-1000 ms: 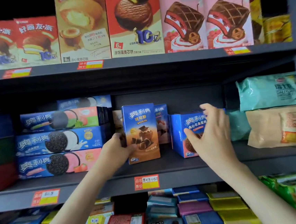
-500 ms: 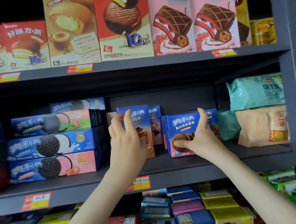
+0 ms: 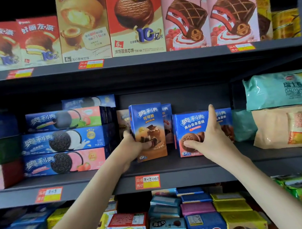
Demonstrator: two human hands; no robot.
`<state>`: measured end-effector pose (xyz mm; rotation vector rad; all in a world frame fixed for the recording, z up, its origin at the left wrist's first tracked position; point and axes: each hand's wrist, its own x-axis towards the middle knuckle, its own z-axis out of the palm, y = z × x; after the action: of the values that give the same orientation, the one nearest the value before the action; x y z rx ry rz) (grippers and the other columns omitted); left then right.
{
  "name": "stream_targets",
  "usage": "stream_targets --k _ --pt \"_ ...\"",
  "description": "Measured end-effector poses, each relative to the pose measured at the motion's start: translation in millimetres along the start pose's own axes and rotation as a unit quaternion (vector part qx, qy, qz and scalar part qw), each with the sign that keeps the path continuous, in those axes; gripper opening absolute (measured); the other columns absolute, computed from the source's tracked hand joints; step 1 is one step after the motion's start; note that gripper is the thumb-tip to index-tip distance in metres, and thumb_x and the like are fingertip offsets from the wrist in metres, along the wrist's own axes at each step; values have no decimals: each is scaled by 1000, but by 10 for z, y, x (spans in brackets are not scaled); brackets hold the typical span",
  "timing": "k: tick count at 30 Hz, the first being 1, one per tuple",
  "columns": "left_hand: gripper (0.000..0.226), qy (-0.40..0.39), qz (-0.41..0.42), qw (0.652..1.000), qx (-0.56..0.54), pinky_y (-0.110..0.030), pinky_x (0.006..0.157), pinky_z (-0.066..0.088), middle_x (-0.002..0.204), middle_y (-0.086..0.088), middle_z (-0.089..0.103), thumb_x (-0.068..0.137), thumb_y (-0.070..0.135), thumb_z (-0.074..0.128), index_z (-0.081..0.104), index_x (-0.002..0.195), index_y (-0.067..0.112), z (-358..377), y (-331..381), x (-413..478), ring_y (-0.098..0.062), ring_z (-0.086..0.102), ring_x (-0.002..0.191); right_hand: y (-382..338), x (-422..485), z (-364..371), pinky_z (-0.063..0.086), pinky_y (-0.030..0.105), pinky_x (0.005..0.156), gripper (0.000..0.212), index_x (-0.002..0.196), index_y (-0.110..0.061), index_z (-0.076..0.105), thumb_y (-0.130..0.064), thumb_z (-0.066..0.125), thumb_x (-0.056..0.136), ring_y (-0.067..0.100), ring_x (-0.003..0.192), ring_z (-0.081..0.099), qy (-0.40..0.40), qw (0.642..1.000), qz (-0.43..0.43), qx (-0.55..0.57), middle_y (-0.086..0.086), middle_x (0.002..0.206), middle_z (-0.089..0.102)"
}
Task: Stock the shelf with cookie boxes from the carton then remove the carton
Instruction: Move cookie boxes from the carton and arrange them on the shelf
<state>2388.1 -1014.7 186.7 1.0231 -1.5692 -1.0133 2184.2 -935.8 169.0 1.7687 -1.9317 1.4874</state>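
We face a dark grey store shelf unit with three levels in view. The middle shelf carries red price tags on its front edge. The top level holds a row of pie and cake boxes. The bottom level is packed with smaller snack boxes seen from above. On the middle shelf, three long cookie boxes lie stacked at the left, and sealed snack bags sit at the far right.

In the centre of the middle shelf stands a tall blue cookie box, upright, its base on the shelf board, with more boxes close behind it. Our left hand wraps its lower left edge, thumb across the front and the other fingers hidden behind, clamped on it. Just to its right, with a narrow gap between, stands a shorter blue cookie box, with a matching one behind its right side. Our right hand grips this shorter box at its right edge: thumb pressed on the front, index finger pointing up along the edge, remaining fingers out of sight behind.
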Motion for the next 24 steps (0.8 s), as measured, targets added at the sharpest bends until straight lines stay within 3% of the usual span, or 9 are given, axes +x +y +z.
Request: stream_targets --k 3,6,8,10,12,15,18,21,24 --pt "43 -15 5 1000 -4 -34 79 52 110 -7 66 82 1 69 47 118 9 2 -9 19 -21 64 96 -24 11 11 39 28 77 120 148 -27 -18 -35 77 77 19 107 49 -2 1000 9 -3 8 146 32" --pt "30 0 16 1000 -14 -25 60 52 101 -5 67 85 1 65 49 108 12 -10 -5 12 -17 65 83 -74 -25 23 34 38 105 121 150 -17 -15 -43 76 74 26 138 26 49 993 -13 -109 13 152 19" --pt "28 18 22 999 -17 -27 62 52 107 -8 66 87 4 64 50 111 10 -49 -32 47 -20 65 88 -130 -57 51 23 42 113 117 152 -12 -5 -44 76 74 30 143 16 122 971 -93 -184 18 154 16" --pt "27 36 34 999 -8 -24 59 48 111 -8 66 90 9 61 51 116 8 -86 -35 54 -19 65 89 -253 -91 71 18 30 113 102 152 -12 6 -33 74 79 25 142 20 135 961 -183 -157 14 154 22" --pt "25 48 44 998 9 -22 55 40 112 -5 66 93 14 57 51 117 9 -128 -30 50 -16 62 87 -409 -122 119 19 15 105 85 152 -18 9 -26 65 88 13 138 27 88 964 -232 -96 2 151 28" --pt "22 37 54 997 26 -25 64 44 113 -2 65 95 16 53 52 117 12 -201 -10 10 -16 61 95 -557 -70 250 34 24 104 77 151 -22 8 -28 59 93 14 132 40 -14 983 -179 -27 -1 150 32" --pt "18 13 47 998 26 -44 94 49 113 -5 66 96 14 52 54 113 14 -293 -1 -38 -22 62 105 -645 30 344 38 30 101 82 152 -20 8 -34 61 91 19 124 48 -82 993 -89 13 3 148 37" --pt "16 -16 30 999 29 -44 94 50 110 -7 67 97 11 49 53 112 12 -375 -15 -56 -23 64 101 -726 58 403 43 28 81 77 151 -19 10 -29 59 93 16 98 54 -98 992 -79 3 7 134 51" --pt "14 -12 14 998 61 -47 96 49 112 -11 65 96 13 52 52 109 11 -412 -70 -21 -26 63 104 -802 36 477 43 28 77 72 149 -20 13 -18 59 93 19 106 55 -71 991 -105 -37 7 131 51"
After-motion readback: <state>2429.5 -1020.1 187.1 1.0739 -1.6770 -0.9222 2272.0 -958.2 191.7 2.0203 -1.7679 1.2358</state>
